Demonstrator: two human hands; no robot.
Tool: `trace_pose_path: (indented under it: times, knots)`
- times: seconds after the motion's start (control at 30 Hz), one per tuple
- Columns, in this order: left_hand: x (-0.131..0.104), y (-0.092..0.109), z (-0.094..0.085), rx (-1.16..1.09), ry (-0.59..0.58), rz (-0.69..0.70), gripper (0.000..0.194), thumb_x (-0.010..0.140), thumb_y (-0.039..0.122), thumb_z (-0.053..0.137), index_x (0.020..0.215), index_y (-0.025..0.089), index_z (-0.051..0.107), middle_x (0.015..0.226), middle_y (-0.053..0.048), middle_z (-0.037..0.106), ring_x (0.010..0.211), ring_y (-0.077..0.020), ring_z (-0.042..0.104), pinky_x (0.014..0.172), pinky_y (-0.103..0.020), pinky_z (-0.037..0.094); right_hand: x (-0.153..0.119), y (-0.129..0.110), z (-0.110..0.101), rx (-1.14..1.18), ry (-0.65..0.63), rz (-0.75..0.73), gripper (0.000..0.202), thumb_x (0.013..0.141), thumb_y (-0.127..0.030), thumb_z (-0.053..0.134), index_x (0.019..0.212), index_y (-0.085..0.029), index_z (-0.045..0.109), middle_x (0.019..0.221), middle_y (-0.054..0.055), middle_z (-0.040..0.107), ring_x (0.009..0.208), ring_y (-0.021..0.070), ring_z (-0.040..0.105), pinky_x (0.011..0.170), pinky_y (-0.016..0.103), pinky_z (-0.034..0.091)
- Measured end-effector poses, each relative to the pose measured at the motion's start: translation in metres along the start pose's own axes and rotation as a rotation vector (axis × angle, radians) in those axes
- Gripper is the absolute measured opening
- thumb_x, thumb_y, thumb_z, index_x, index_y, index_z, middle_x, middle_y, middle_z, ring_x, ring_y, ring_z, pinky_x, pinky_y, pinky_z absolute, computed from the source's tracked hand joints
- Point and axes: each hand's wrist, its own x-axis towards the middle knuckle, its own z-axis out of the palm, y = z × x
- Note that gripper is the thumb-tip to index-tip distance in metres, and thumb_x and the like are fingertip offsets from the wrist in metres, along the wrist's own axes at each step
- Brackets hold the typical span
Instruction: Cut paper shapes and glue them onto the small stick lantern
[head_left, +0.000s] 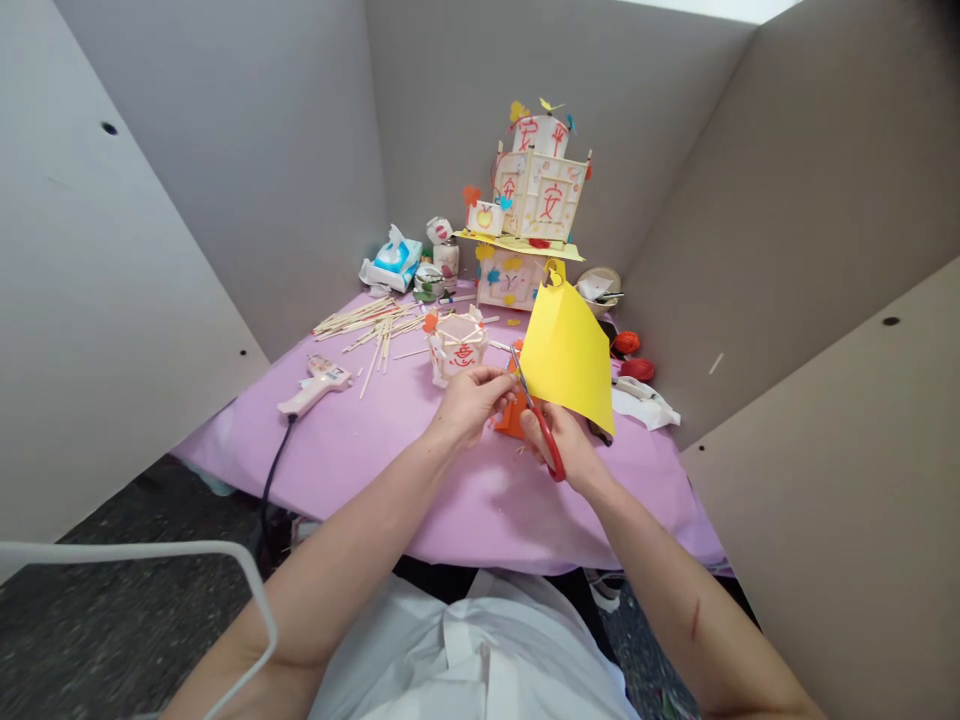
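Observation:
Red-handled scissors (546, 432) are in my right hand (564, 447), its fingers wrapped around the loops and the blades pointing up and away. My left hand (474, 400) is closed in a pinch beside the blades; whatever lies between its fingertips is too small to make out. A sheet of yellow paper (574, 350) stands bent just beyond the right hand, with a curled cut-out at its top. Orange paper (511, 415) lies under the hands. Just past my left hand sits a small white paper lantern (455, 345) with stick edges and a red character.
A tall, tiered paper-and-stick lantern (536, 200) stands at the back. Wooden sticks (375, 320) lie scattered on the left, near a corded hot glue gun (319, 385). Tissues (396, 255) are at back left, red yarn balls (636, 368) at right. Grey panels enclose the purple-covered table (360, 460).

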Motion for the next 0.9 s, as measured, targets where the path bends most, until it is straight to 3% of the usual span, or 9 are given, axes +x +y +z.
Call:
trace_pose_path:
  times: [0.1,0.3,0.5,0.7,0.9]
  knots:
    - [0.001,-0.002,-0.001,0.010,-0.011,0.011,0.010,0.065,0.017,0.069,0.065,0.011,0.061,0.054,0.001,0.059,0.045,-0.0042,0.049,0.046,-0.017,0.036,0.000,0.002,-0.004,0.016,-0.063,0.010,0.040,0.081,-0.059,0.052,0.084,-0.020,0.049,0.056,-0.003,0.047,0.046,0.0123,0.045,0.041,0.025,0.036]
    - [0.002,-0.007,0.001,0.056,0.028,0.025,0.011,0.063,0.019,0.070,0.066,0.011,0.063,0.052,0.001,0.057,0.046,-0.0049,0.048,0.046,-0.017,0.035,-0.008,0.003,-0.002,0.154,-0.147,-0.009,0.044,0.085,-0.060,0.047,0.105,-0.021,0.049,0.066,-0.003,0.052,0.052,0.0120,0.046,0.049,0.026,0.039]
    - [0.009,-0.008,0.001,0.101,0.023,0.089,0.010,0.063,0.020,0.067,0.065,0.011,0.063,0.056,0.000,0.059,0.047,-0.0055,0.048,0.047,-0.019,0.036,-0.021,-0.012,0.002,0.105,-0.096,0.186,0.048,0.079,-0.068,0.048,0.080,-0.021,0.045,0.063,-0.001,0.055,0.051,0.0128,0.050,0.048,0.027,0.041]
    - [0.014,0.000,0.003,0.151,-0.016,0.128,0.010,0.063,0.020,0.067,0.063,0.011,0.063,0.057,0.000,0.059,0.049,-0.0049,0.047,0.048,-0.018,0.035,-0.012,-0.030,-0.011,0.073,-0.177,0.185,0.050,0.080,-0.069,0.045,0.075,-0.019,0.050,0.059,0.000,0.055,0.048,0.0122,0.050,0.042,0.025,0.038]
    - [0.008,0.002,0.007,0.046,-0.032,0.065,0.013,0.064,0.023,0.070,0.062,0.012,0.063,0.059,-0.001,0.061,0.050,-0.0049,0.049,0.050,-0.018,0.036,0.003,-0.018,-0.009,0.128,-0.111,0.118,0.046,0.079,-0.066,0.049,0.080,-0.021,0.045,0.063,-0.001,0.056,0.048,0.0114,0.050,0.047,0.026,0.043]
